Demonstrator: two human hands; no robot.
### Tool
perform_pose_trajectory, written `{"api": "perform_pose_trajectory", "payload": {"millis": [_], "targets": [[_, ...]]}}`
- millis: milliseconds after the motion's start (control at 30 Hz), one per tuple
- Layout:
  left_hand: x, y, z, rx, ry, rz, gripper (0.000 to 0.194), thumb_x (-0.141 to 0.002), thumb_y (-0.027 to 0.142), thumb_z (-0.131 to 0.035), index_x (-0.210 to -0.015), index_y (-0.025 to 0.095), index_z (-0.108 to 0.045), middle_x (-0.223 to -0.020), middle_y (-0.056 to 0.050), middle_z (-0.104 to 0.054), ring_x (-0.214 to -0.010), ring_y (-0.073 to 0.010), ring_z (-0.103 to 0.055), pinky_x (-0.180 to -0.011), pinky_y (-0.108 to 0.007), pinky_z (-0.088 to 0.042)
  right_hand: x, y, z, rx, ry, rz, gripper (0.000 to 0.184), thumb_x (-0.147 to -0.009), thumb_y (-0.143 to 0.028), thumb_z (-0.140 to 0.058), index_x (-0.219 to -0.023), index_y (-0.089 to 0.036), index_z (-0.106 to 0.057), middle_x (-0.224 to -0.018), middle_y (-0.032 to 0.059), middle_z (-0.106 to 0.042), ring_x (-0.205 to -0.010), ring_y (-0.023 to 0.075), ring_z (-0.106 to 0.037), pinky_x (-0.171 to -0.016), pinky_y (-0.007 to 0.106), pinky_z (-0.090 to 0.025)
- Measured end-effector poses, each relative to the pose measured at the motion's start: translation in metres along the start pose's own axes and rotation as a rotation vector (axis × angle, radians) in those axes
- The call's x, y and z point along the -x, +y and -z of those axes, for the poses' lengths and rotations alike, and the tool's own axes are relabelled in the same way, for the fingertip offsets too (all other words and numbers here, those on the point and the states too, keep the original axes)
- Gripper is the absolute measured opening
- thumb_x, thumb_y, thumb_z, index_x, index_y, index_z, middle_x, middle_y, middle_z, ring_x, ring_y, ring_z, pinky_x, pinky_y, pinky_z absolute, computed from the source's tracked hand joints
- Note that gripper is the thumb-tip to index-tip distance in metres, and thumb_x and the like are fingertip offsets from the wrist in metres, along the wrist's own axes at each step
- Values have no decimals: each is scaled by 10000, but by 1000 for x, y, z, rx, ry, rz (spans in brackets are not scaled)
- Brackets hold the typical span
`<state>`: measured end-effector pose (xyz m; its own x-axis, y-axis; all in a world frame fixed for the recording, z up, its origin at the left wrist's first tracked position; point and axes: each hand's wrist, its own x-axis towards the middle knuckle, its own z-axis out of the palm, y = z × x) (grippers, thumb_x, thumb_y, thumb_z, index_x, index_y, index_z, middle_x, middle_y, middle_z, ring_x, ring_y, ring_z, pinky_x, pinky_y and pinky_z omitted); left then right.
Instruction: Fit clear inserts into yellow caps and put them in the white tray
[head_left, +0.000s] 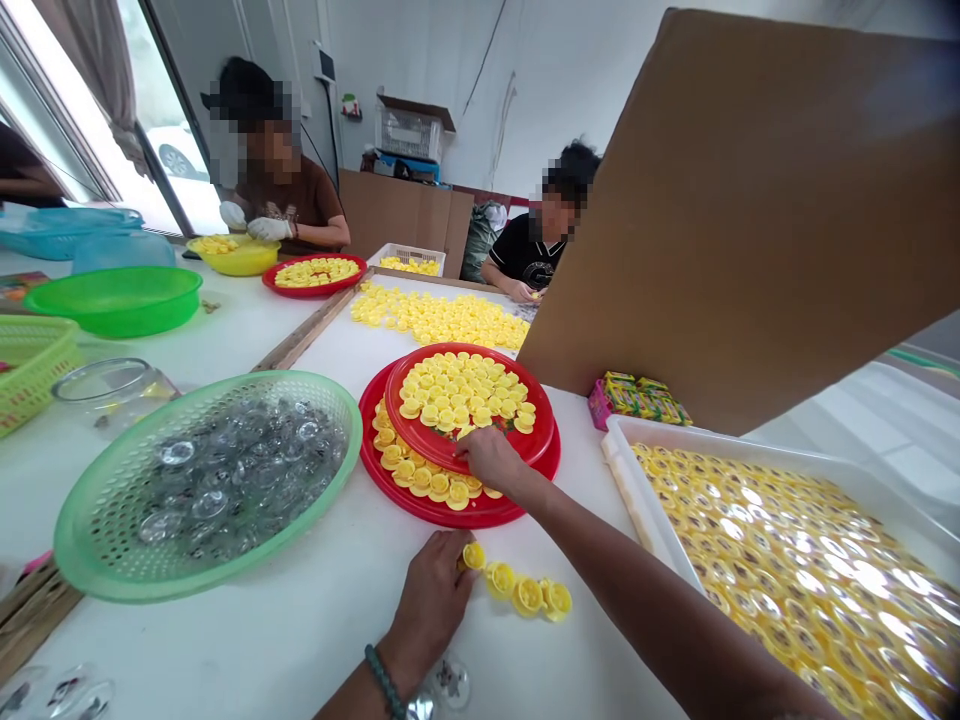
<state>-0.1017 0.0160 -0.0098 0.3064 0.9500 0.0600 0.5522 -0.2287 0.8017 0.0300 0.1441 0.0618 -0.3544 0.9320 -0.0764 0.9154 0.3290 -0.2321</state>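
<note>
My left hand [439, 585] is closed above the white table. Its fingertips grip a small yellow plastic cup [473, 556], the near end of a short row of yellow cups [527, 597] lying on the table. My right hand [495, 460] reaches over the upper red plate [420, 443], which sits on a larger red plate [536, 489]. Its fingers are pinched together at the front of the yellow cups [465, 390] there; what they hold, if anything, is hidden. More yellow cups lie on the lower plate. Clear domed pieces [454, 680] lie by my left wrist.
On the left, a green basket [82, 540] holds many clear pieces. A white tray [667, 540] full of covered yellow pieces stands right, below a large cardboard sheet [735, 200]. Small colourful packs [645, 398] lie beside it. Two people work across the table beyond scattered yellow cups [435, 315].
</note>
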Motion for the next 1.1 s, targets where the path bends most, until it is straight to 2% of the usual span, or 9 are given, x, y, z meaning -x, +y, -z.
{"api": "perform_pose_trajectory", "payload": {"millis": [167, 467, 667, 767, 867, 967, 1033, 1100], "targets": [[0, -2, 1, 48, 22, -5, 352, -704, 84, -498, -1033, 179, -582, -949, -63, -615, -865, -197, -571, -778, -327, -475, 1, 4, 7, -61, 12, 5, 236, -748, -55, -520, -803, -181, -712, -801, 29, -710, -740, 130, -627, -621, 169, -434], [-4, -8, 8, 99, -8, 30, 272, -725, 150, -579, -993, 193, -588, -885, -33, -608, -781, -162, -561, -752, -303, -466, 1, 21, 6, -177, -5, -156, 173, -698, -75, -589, -790, -163, -706, -827, 30, -701, -782, 147, -614, -643, 185, -424], [-4, -9, 7, 70, -3, -31, 314, -743, 174, -607, -1056, 193, -585, -938, -40, -621, -808, -165, -566, -749, -301, -490, 8, 26, 2, -227, 36, -145, 151, -715, -82, -590, -799, -168, -680, -824, 12, -687, -756, 125, -594, -595, 170, -403], [-4, -9, 8, 27, -4, -102, 325, -764, 176, -595, -1088, 186, -582, -995, -55, -621, -887, -183, -568, -795, -319, -494, 8, 26, 2, -219, 60, -122, 129, -721, -86, -599, -787, -163, -678, -793, 15, -682, -739, 126, -587, -609, 181, -403], [-3, -8, 9, -26, -18, -154, 257, -790, 185, -567, -1046, 183, -597, -997, -63, -619, -937, -198, -559, -837, -342, -487, 12, 26, 5, -202, 84, -101, 97, -749, -120, -607, -808, -157, -675, -810, 25, -678, -766, 132, -583, -666, 200, -407], [-2, -9, 9, -63, -18, -171, 263, -796, 218, -570, -1055, 178, -587, -1015, -76, -606, -952, -208, -553, -846, -360, -487, 32, 21, 12, -180, 189, -30, 125, -818, -133, -541, -838, -142, -663, -875, 55, -663, -819, 141, -575, -719, 219, -408], [-1, -9, 8, -78, -11, -196, 325, -791, 227, -576, -1113, 179, -561, -1052, -86, -596, -974, -214, -548, -856, -367, -482, 58, 15, 15, -186, 265, 62, 171, -868, -158, -483, -853, -136, -652, -883, 68, -648, -817, 140, -571, -724, 225, -415], [-1, -8, 7, -94, -11, -229, 346, -783, 211, -581, -1127, 187, -557, -1074, -85, -599, -995, -216, -542, -871, -368, -472, 91, 8, 13, -213, 275, 155, 184, -894, -214, -467, -886, -147, -638, -876, 68, -636, -814, 143, -569, -729, 237, -428]]}}
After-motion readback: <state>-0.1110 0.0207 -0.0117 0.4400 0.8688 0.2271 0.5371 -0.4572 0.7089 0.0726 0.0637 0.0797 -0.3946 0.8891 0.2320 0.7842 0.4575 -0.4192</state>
